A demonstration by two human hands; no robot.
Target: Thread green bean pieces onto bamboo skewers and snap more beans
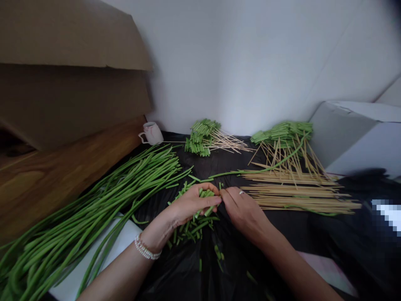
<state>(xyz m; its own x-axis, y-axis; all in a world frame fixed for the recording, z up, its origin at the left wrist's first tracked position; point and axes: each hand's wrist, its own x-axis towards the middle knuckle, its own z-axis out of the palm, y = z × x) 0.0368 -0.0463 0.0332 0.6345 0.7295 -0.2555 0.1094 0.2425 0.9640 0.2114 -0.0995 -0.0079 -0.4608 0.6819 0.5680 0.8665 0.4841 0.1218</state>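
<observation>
My left hand [196, 202], palm up with curled fingers, cups several short cut garlic scape pieces [206, 194]. Its thumb and fingertips meet those of my right hand [241, 207], which is pinched closed. A short green piece [220, 185] stands up just beyond the touching fingertips. Whatever the right fingers grip is hidden between them. Below and around the left hand lies a loose pile of cut pieces [191, 230]. To the right of my right hand, bamboo skewers [300, 192] lie in rows.
Long uncut garlic scapes [125, 179] spread along the left, partly over a white surface [115, 234]. Filled skewers are stacked at the back middle [200, 136] and back right [282, 133]. A mug [153, 133], a cardboard box [75, 83] and a white box [354, 133] border the black sheet [175, 284].
</observation>
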